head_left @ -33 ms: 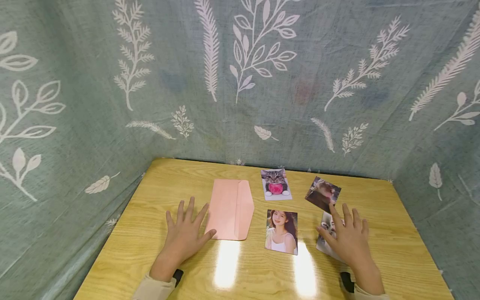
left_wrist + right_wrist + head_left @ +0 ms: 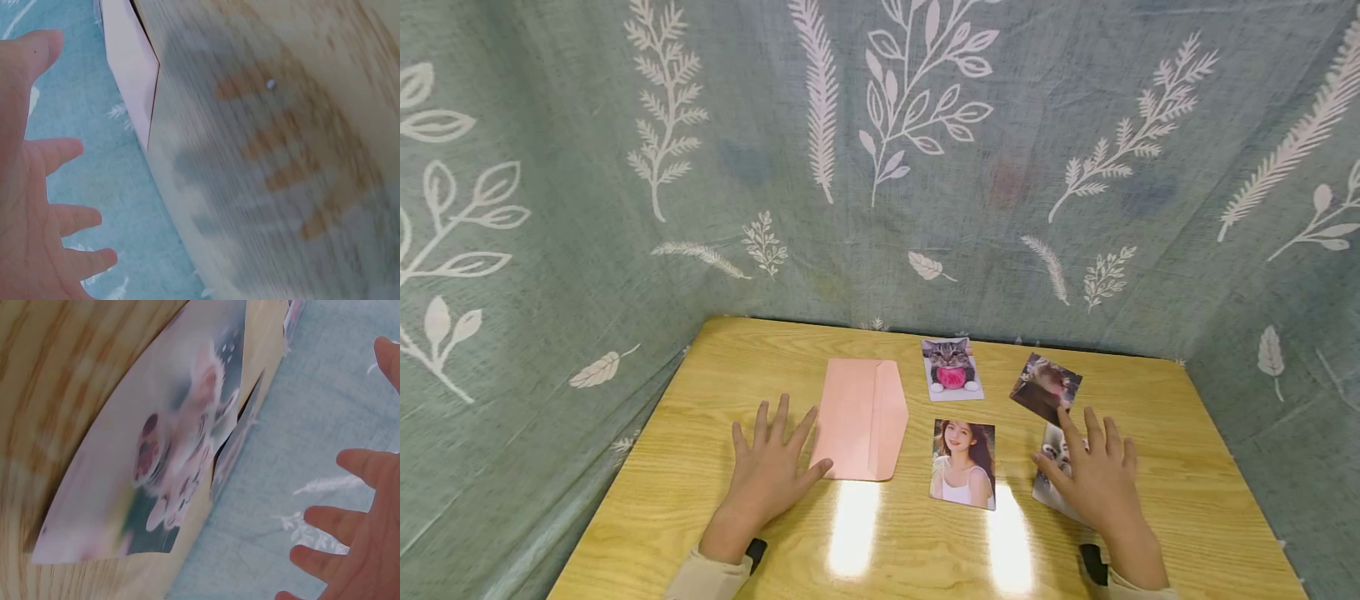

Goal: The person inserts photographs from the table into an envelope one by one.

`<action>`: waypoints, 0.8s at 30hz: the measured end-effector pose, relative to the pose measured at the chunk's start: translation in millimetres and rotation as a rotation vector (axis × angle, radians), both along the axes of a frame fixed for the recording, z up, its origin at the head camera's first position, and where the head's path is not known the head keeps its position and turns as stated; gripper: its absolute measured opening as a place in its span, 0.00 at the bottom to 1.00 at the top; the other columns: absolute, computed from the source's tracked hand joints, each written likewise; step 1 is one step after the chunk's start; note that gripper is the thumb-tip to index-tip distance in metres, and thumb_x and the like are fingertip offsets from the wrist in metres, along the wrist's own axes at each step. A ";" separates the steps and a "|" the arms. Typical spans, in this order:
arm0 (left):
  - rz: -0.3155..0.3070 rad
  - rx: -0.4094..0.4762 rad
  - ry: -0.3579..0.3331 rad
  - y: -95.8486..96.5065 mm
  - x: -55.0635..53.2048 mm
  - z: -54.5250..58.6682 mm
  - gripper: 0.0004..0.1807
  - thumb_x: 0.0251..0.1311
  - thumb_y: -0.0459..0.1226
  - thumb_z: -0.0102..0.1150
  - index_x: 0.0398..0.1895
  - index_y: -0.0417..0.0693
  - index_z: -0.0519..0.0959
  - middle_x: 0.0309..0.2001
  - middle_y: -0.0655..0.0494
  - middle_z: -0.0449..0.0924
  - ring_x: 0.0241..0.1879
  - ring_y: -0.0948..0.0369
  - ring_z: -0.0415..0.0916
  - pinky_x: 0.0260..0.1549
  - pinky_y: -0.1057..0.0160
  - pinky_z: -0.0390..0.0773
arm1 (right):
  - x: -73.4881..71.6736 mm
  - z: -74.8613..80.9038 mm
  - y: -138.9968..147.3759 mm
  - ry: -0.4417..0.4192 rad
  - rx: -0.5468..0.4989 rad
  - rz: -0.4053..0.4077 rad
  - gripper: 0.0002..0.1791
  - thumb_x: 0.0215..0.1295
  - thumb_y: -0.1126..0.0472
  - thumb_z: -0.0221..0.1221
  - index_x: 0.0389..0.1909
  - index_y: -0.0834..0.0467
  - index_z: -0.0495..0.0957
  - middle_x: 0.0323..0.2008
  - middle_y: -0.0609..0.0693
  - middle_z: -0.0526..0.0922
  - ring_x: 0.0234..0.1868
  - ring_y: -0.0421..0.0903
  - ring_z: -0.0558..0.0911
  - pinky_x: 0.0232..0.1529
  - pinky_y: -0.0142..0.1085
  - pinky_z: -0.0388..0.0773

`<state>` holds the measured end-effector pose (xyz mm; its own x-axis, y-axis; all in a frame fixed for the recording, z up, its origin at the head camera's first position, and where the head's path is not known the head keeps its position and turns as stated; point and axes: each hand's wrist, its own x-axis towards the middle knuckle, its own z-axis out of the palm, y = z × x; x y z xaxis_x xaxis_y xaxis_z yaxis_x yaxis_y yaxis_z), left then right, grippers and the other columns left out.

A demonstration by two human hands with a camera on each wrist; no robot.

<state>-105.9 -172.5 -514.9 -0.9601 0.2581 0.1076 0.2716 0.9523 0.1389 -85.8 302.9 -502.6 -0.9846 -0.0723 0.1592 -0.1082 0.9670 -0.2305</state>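
My left hand (image 2: pixel 767 471) has its fingers spread and holds nothing. Its thumb and index fingertip overlap the left edge of a pink envelope (image 2: pixel 850 417) in the head view. The envelope lies flat, its flap opened out toward the right. Fingers spread, my right hand (image 2: pixel 1101 479) hovers over a photo of a pale animal with paws (image 2: pixel 169 444), partly hiding it in the head view. Its index fingertip overlaps the lower corner of a dark photo (image 2: pixel 1041 387). Left of these lie a photo of a cat with a pink ball (image 2: pixel 951 371) and a portrait photo (image 2: pixel 962 462).
Everything rests on a wood-grain table (image 2: pixel 1180 467). A green-grey cloth with white leaf prints (image 2: pixel 775 167) hangs behind it and along both sides. Two bright reflections shine on the tabletop near the front.
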 end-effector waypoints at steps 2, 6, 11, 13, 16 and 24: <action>0.001 -0.008 0.001 0.3 -0.1 0.1 0.47 0.61 0.70 0.51 0.79 0.60 0.58 0.78 0.36 0.43 0.74 0.33 0.39 0.59 0.20 0.43 | -0.3 0.2 -0.1 0.003 0.003 -0.001 0.49 0.67 0.32 0.56 0.79 0.53 0.51 0.72 0.73 0.52 0.70 0.77 0.49 0.61 0.76 0.39; 0.005 -0.025 -0.004 1.0 -0.3 0.3 0.47 0.61 0.70 0.50 0.79 0.60 0.58 0.78 0.37 0.42 0.74 0.33 0.40 0.59 0.20 0.44 | -0.9 0.0 -1.3 0.003 0.004 0.000 0.48 0.67 0.32 0.56 0.78 0.56 0.54 0.71 0.74 0.54 0.70 0.77 0.50 0.61 0.76 0.40; 0.002 -0.014 -0.004 2.0 -0.6 1.0 0.47 0.61 0.70 0.51 0.79 0.60 0.58 0.78 0.37 0.43 0.74 0.33 0.41 0.59 0.21 0.44 | -1.8 0.0 -3.8 0.014 0.002 0.004 0.45 0.68 0.34 0.57 0.76 0.58 0.58 0.71 0.74 0.55 0.69 0.77 0.51 0.60 0.77 0.43; -0.001 -0.004 -0.002 2.6 -0.5 0.9 0.47 0.61 0.69 0.52 0.79 0.60 0.58 0.78 0.37 0.44 0.74 0.34 0.42 0.60 0.21 0.45 | -2.3 0.0 -5.2 0.017 0.005 0.007 0.43 0.68 0.35 0.57 0.74 0.59 0.61 0.70 0.74 0.56 0.69 0.77 0.52 0.60 0.76 0.44; -0.008 0.007 -0.003 3.3 -0.1 -0.2 0.46 0.61 0.68 0.54 0.79 0.59 0.59 0.77 0.37 0.47 0.74 0.35 0.44 0.60 0.22 0.47 | -2.3 0.0 -7.9 0.027 0.006 0.015 0.41 0.69 0.39 0.59 0.72 0.60 0.63 0.69 0.74 0.59 0.68 0.77 0.54 0.60 0.76 0.47; -0.027 0.051 -0.001 6.1 0.7 -2.4 0.43 0.63 0.62 0.59 0.77 0.53 0.62 0.76 0.34 0.50 0.73 0.35 0.49 0.60 0.25 0.54 | -4.0 -0.2 -16.4 0.102 -0.030 0.051 0.38 0.68 0.47 0.63 0.70 0.64 0.66 0.65 0.74 0.65 0.65 0.76 0.60 0.59 0.73 0.55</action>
